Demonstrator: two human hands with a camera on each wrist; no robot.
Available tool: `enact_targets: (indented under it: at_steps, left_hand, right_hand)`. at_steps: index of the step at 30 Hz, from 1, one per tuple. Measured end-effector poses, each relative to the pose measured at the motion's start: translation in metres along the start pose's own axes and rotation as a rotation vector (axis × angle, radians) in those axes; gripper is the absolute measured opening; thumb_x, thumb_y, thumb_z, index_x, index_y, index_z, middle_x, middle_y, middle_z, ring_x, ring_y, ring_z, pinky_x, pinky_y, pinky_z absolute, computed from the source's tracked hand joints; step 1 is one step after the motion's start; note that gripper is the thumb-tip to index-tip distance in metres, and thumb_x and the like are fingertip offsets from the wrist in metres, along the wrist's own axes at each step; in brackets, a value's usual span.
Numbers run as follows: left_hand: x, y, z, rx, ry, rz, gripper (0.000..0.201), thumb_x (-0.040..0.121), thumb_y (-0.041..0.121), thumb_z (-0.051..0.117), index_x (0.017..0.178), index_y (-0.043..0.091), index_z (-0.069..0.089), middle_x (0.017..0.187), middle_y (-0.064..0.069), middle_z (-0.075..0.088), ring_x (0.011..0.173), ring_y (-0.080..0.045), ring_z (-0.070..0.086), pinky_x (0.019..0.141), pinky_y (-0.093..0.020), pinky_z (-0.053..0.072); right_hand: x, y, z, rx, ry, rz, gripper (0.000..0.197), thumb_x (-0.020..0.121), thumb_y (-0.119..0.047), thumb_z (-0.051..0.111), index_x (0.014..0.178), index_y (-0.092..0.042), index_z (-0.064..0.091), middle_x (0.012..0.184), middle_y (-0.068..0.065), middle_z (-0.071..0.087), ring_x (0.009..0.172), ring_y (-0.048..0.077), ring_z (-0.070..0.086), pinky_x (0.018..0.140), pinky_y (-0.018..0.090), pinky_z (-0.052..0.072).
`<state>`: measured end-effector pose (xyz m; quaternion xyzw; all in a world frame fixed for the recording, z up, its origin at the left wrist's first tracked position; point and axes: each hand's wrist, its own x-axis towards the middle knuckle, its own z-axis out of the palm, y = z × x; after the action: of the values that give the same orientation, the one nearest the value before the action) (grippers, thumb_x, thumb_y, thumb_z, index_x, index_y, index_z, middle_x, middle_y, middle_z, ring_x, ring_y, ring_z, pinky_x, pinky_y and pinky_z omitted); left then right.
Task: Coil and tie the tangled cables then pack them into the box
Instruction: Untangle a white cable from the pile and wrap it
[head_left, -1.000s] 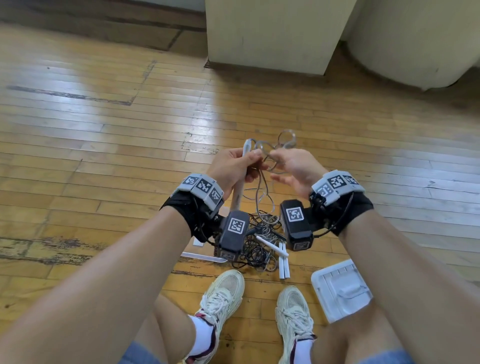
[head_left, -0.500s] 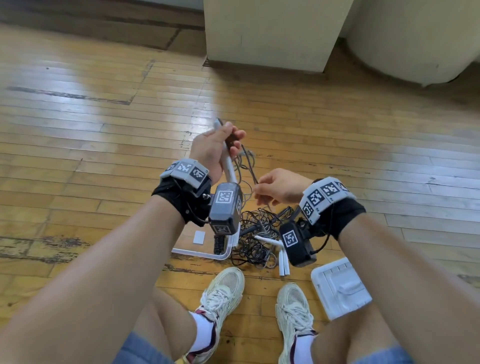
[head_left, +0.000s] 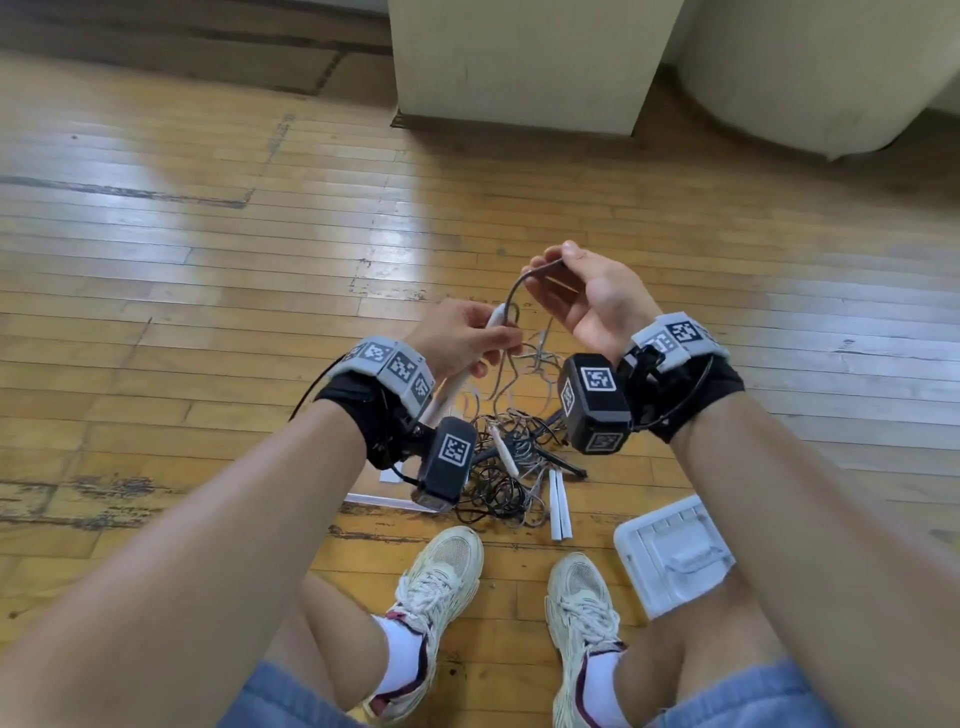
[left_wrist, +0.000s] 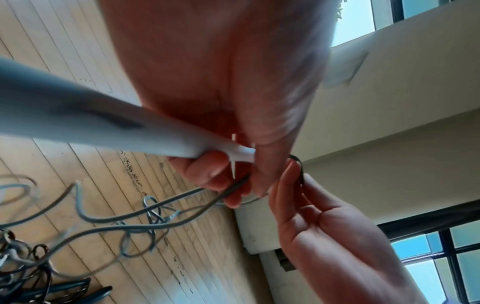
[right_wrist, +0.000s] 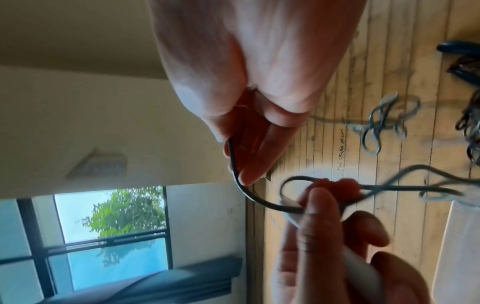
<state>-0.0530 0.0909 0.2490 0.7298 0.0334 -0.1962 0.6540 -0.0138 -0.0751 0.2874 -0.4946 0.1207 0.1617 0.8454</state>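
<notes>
early stage, no coil tied yet. left hand (head_left: 467, 340) grips a white handle (head_left: 452, 384) plus a loop of grey cable (head_left: 511, 306); right hand (head_left: 587, 296) pinches that cable higher up. tangled pile (head_left: 506, 467) lies on the floor by the shoes, white box (head_left: 675, 556) just beside it, nothing seen packed.

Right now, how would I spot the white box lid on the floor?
Find the person's two shoes on the wooden floor. Just right of them, beside the right knee, lies the lid. It is flat, square and white, unlike the dark cable tangle ahead.
</notes>
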Motion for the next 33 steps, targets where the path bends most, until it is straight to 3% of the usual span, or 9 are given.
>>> enact_targets:
  at_steps: [3, 7, 12, 15, 20, 23, 25, 29, 33]
  left_hand:
    - [0.000, 0.004, 0.003, -0.105, 0.048, 0.056, 0.011, 0.094, 0.008, 0.065, 0.086, 0.000, 0.067, 0.076, -0.010, 0.071, 0.059, -0.014, 0.060, 0.052, -0.021, 0.049]
    - [0.001, 0.022, 0.003, -0.304, 0.076, 0.098, 0.016, 0.095, 0.010, 0.062, 0.086, -0.002, 0.067, 0.076, -0.009, 0.068, 0.061, -0.014, 0.059, 0.057, -0.019, 0.052]
    - [0.005, 0.030, -0.005, -0.534, 0.168, 0.132, 0.016, 0.097, 0.010, 0.060, 0.086, 0.000, 0.062, 0.079, -0.010, 0.065, 0.057, -0.012, 0.057, 0.054, -0.018, 0.050]
    - [0.007, 0.026, -0.013, -0.528, 0.232, 0.124, 0.015, 0.097, 0.015, 0.062, 0.087, 0.003, 0.064, 0.081, -0.009, 0.067, 0.061, -0.013, 0.059, 0.056, -0.020, 0.051]
    - [0.007, 0.012, -0.011, -0.229, 0.203, 0.018, 0.031, 0.102, 0.033, 0.053, 0.111, 0.006, 0.065, 0.090, -0.008, 0.072, 0.072, -0.020, 0.065, 0.068, -0.032, 0.056]
    - [0.003, 0.005, -0.003, -0.129, 0.068, -0.045, 0.032, 0.104, 0.034, 0.046, 0.112, 0.008, 0.062, 0.097, -0.011, 0.072, 0.083, -0.027, 0.068, 0.083, -0.045, 0.056]
    - [0.000, 0.001, 0.003, -0.136, -0.030, -0.069, 0.037, 0.104, 0.035, 0.043, 0.116, 0.005, 0.061, 0.099, -0.015, 0.073, 0.090, -0.030, 0.070, 0.088, -0.048, 0.055]
    - [-0.004, -0.001, 0.008, -0.139, -0.116, -0.077, 0.036, 0.103, 0.036, 0.046, 0.108, 0.007, 0.066, 0.089, -0.010, 0.073, 0.088, -0.026, 0.071, 0.085, -0.043, 0.059]
    - [-0.003, 0.000, 0.005, -0.157, -0.078, -0.001, 0.022, 0.102, 0.021, 0.051, 0.095, 0.006, 0.065, 0.080, -0.006, 0.070, 0.077, -0.021, 0.071, 0.074, -0.035, 0.060]
  right_hand:
    - [0.002, -0.001, -0.001, -0.030, 0.024, 0.015, 0.020, 0.104, -0.007, 0.041, 0.102, 0.002, 0.059, 0.090, 0.014, 0.067, 0.081, 0.022, 0.068, 0.075, 0.031, 0.061]
    - [-0.002, 0.010, -0.003, -0.422, -0.122, 0.157, 0.025, 0.098, 0.002, 0.044, 0.119, 0.002, 0.058, 0.099, 0.012, 0.069, 0.088, 0.021, 0.068, 0.075, 0.030, 0.059]
    - [-0.006, 0.025, -0.007, -0.885, -0.353, 0.202, 0.020, 0.093, 0.002, 0.056, 0.104, -0.013, 0.065, 0.098, 0.002, 0.072, 0.096, 0.018, 0.067, 0.095, 0.035, 0.053]
    - [-0.007, 0.028, -0.009, -1.116, -0.366, 0.182, 0.013, 0.099, -0.008, 0.056, 0.102, -0.012, 0.067, 0.100, 0.005, 0.074, 0.098, 0.019, 0.070, 0.094, 0.035, 0.055]
    - [-0.008, 0.014, -0.007, -0.617, -0.132, 0.100, 0.015, 0.102, -0.007, 0.050, 0.101, -0.002, 0.064, 0.086, 0.011, 0.070, 0.078, 0.021, 0.071, 0.072, 0.030, 0.062]
    - [-0.007, 0.005, -0.009, -0.319, -0.084, 0.068, 0.016, 0.103, -0.006, 0.048, 0.102, 0.001, 0.062, 0.082, 0.011, 0.069, 0.071, 0.019, 0.071, 0.064, 0.028, 0.061]
    - [-0.003, 0.003, -0.011, -0.141, -0.070, 0.045, 0.015, 0.103, -0.006, 0.047, 0.104, 0.002, 0.060, 0.081, 0.011, 0.070, 0.073, 0.021, 0.071, 0.066, 0.029, 0.061]
    - [0.006, -0.001, -0.022, 0.089, 0.055, -0.019, 0.016, 0.104, -0.006, 0.045, 0.105, 0.004, 0.057, 0.084, 0.014, 0.069, 0.078, 0.025, 0.073, 0.069, 0.031, 0.060]
    - [0.009, 0.001, -0.026, 0.046, 0.037, 0.038, 0.014, 0.103, -0.004, 0.047, 0.113, 0.004, 0.053, 0.099, 0.019, 0.068, 0.081, 0.025, 0.073, 0.075, 0.031, 0.061]
